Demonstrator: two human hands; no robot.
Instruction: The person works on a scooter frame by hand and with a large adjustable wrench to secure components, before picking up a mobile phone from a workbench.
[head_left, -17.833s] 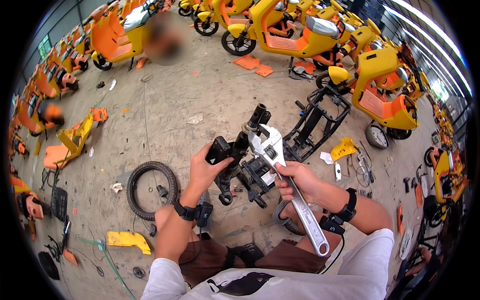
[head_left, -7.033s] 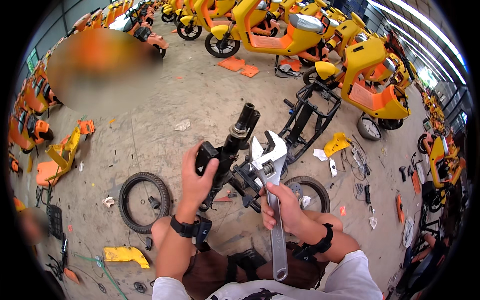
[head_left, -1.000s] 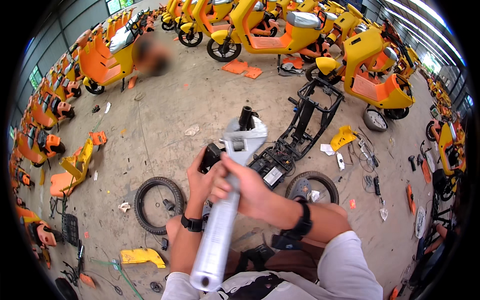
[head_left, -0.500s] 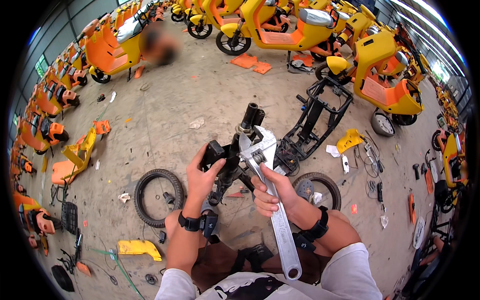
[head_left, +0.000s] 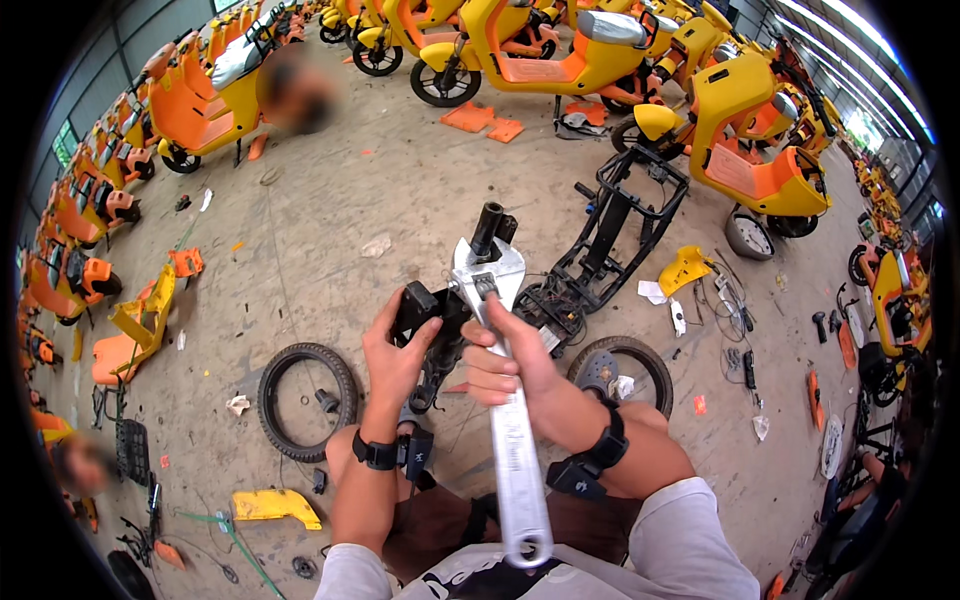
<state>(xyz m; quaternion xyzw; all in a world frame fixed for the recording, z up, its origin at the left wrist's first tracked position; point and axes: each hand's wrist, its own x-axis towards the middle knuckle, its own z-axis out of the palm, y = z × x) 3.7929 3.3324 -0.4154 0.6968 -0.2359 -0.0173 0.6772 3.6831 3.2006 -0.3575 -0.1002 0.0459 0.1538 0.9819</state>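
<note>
A large silver adjustable wrench (head_left: 518,460) is in my right hand (head_left: 530,365), the fingers wrapped round its upper handle and the thumb near the adjusting screw. Its jaws sit at the base of a black upright tube (head_left: 487,225) on a scooter frame (head_left: 625,225); whether they touch the nut there is hidden. My left hand (head_left: 392,350) grips a black blocky bracket (head_left: 418,298) beside the tube, thumb on the near side and fingers round the far side. The wrench handle slants down toward my lap.
Tires lie on the floor at left (head_left: 308,402) and right (head_left: 640,360), near my feet. Yellow panels (head_left: 275,505), loose cables (head_left: 735,305) and orange pieces are scattered about. Rows of yellow-orange scooters (head_left: 560,60) stand beyond. A person (head_left: 870,490) is at the right edge.
The wrench has moved left and swung more upright, its jaws shifting from beside the tube to its base. My left hand keeps its hold on the bracket.
</note>
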